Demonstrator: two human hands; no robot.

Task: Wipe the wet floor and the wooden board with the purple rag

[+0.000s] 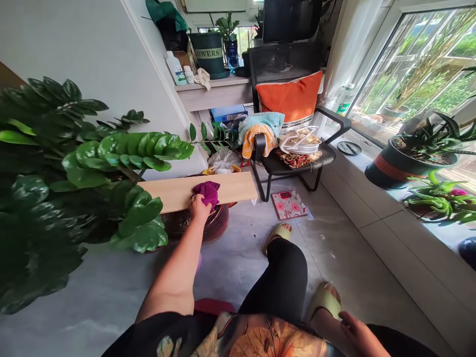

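While left hand (199, 206) presses one purple cloth (207, 192), one wooden board (226, 188), two slippers (325, 299)

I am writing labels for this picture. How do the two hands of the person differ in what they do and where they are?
The left hand is stretched far forward and presses a purple cloth onto the wooden board, while the right hand stays close to the body, near the right foot. The left hand holds something; the right hand holds nothing visible and is partly cut off by the frame. Both are bare.
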